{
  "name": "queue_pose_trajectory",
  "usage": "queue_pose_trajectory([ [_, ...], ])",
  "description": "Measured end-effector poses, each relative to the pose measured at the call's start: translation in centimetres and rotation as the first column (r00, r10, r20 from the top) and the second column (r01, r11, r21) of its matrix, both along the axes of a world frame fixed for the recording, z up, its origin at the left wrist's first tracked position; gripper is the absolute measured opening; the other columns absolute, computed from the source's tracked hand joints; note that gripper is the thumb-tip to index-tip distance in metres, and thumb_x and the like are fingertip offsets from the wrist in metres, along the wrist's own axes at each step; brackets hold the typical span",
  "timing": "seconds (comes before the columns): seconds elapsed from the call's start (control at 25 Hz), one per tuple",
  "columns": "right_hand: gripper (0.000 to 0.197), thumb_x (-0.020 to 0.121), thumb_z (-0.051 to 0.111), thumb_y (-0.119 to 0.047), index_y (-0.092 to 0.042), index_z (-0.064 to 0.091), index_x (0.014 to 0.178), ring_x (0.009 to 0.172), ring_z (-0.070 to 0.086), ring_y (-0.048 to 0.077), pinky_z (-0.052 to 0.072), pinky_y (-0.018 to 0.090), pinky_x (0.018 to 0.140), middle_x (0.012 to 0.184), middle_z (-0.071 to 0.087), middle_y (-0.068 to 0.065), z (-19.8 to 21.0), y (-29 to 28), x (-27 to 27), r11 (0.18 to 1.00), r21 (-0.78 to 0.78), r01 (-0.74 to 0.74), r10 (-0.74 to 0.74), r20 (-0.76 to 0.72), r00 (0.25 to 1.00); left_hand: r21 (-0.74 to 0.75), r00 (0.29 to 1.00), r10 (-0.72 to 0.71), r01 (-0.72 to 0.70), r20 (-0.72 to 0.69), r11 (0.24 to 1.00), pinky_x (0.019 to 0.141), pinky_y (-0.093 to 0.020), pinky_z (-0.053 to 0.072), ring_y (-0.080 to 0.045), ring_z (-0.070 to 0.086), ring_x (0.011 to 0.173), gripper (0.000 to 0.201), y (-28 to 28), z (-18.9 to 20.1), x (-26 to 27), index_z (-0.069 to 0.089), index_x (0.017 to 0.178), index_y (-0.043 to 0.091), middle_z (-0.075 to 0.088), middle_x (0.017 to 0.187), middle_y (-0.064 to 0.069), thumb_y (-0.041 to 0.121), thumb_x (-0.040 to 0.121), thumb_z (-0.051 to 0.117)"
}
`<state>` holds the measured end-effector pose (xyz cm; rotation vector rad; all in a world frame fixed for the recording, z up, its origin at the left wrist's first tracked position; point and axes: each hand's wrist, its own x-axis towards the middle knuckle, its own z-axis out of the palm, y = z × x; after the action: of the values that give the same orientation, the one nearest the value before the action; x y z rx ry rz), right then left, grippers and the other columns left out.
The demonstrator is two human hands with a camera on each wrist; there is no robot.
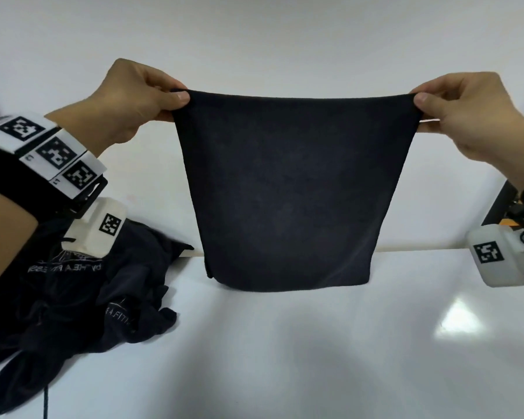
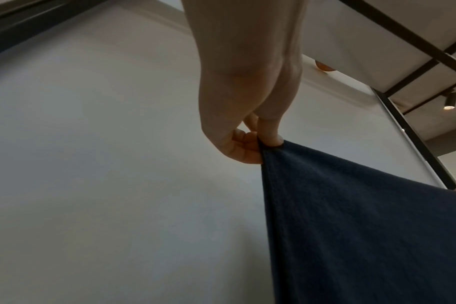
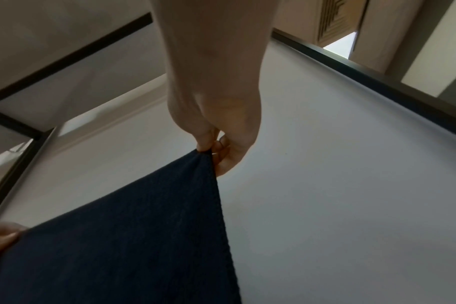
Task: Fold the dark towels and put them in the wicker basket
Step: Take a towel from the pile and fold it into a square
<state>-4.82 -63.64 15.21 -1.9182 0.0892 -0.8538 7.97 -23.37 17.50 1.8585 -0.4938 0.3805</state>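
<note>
A dark towel (image 1: 291, 189), of soft, finely napped cloth and doubled over along its lower edge, is held up taut between the two hands: its upper left corner is pinched between thumb and curled fingers of the left hand (image 1: 133, 98), its upper right corner likewise by the right hand (image 1: 472, 113). Its folded lower edge is seen just touching the glossy white table (image 1: 315, 358), whose bare surface is spread wide below and to the right of the hands. Below the left hand, a crumpled heap of dark garments (image 1: 82, 303) with pale printed lettering is piled at the table's left edge.
</note>
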Motion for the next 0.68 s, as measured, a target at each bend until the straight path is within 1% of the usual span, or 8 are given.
queue_pose_trajectory([
  [0.08,0.010,0.097,0.057,-0.017,-0.014,0.067,0.099,0.075,0.066,0.012,0.057,0.026,0.065,0.086,0.064,-0.003,0.1,-0.4,0.1,0.990,-0.113,0.086,-0.086,0.005,0.996,0.157,0.993,0.102,-0.110,0.056,0.982,0.063,-0.018,0.056,-0.017,0.060,0.073,0.010,-0.1,0.0,0.2,0.071,0.097,0.011,0.062,0.077,0.001,0.019,0.091,0.069],
  [0.16,0.011,0.096,0.057,-0.023,-0.017,0.066,0.100,0.066,0.061,0.008,0.053,0.024,0.057,0.085,0.061,-0.007,0.4,-0.9,0.8,0.967,-0.198,0.158,-0.162,-0.007,0.987,0.379,0.964,0.237,-0.267,0.125,0.886,0.047,-0.022,0.040,-0.017,0.050,0.066,0.016,-0.5,0.0,0.7,0.068,0.094,0.017,0.055,0.076,0.003,0.032,0.095,0.063],
  [0.24,0.010,0.097,0.057,-0.022,-0.017,0.065,0.093,0.059,0.063,0.007,0.054,0.022,0.052,0.087,0.062,-0.002,0.6,-1.1,1.9,0.975,-0.177,0.135,-0.147,-0.056,0.988,0.532,0.955,0.261,-0.294,0.139,0.794,0.048,-0.023,0.032,-0.018,0.048,0.060,0.029,-1.5,-0.3,1.5,0.066,0.094,0.011,0.055,0.077,-0.004,0.038,0.098,0.055],
  [0.28,0.012,0.098,0.056,-0.020,-0.017,0.063,0.089,0.060,0.067,0.008,0.057,0.024,0.053,0.089,0.062,0.002,0.5,-1.1,2.5,0.988,-0.111,0.105,-0.113,-0.066,0.991,0.545,0.960,0.245,-0.277,0.133,0.791,0.046,-0.023,0.033,-0.018,0.052,0.057,0.034,-2.1,-0.4,1.9,0.065,0.095,0.006,0.057,0.077,-0.008,0.038,0.099,0.052],
  [0.4,0.015,0.098,0.053,-0.015,-0.016,0.059,0.085,0.079,0.074,0.019,0.061,0.033,0.068,0.102,0.060,0.011,0.9,-1.3,3.4,0.993,0.113,0.025,-0.026,0.009,1.000,0.314,0.971,0.196,-0.231,0.140,0.921,0.039,-0.018,0.043,-0.002,0.055,0.038,0.029,-3.3,0.1,3.1,0.064,0.092,0.006,0.058,0.069,-0.005,0.030,0.100,0.051],
  [0.48,0.015,0.099,0.053,-0.013,-0.017,0.058,0.085,0.085,0.073,0.019,0.061,0.035,0.075,0.104,0.060,0.010,0.9,-1.5,3.2,0.985,0.172,-0.018,0.013,0.030,0.999,0.170,0.983,0.099,-0.125,0.157,0.977,0.047,-0.021,0.049,-0.002,0.056,0.041,0.024,-3.0,0.4,3.0,0.065,0.085,0.010,0.058,0.072,-0.001,0.025,0.100,0.053],
  [0.6,0.017,0.099,0.054,-0.017,-0.024,0.059,0.085,0.092,0.071,0.015,0.057,0.040,0.090,0.098,0.067,-0.003,-0.1,-2.8,2.1,0.980,0.189,-0.056,0.057,0.000,0.998,0.122,0.988,-0.134,0.124,0.075,0.985,0.057,-0.023,0.055,-0.007,0.059,0.052,0.025,-1.9,-0.2,2.0,0.067,0.084,0.014,0.064,0.083,0.001,0.023,0.102,0.052],
  [0.68,0.018,0.099,0.056,-0.020,-0.029,0.061,0.084,0.100,0.070,0.013,0.053,0.041,0.096,0.098,0.070,-0.008,-0.9,-3.5,0.6,0.977,0.188,-0.104,0.114,-0.046,0.992,0.151,0.975,-0.221,0.218,0.004,0.964,0.059,-0.022,0.055,-0.011,0.060,0.056,0.027,-0.7,-1.4,0.8,0.066,0.085,0.014,0.064,0.088,-0.003,0.025,0.103,0.049],
])
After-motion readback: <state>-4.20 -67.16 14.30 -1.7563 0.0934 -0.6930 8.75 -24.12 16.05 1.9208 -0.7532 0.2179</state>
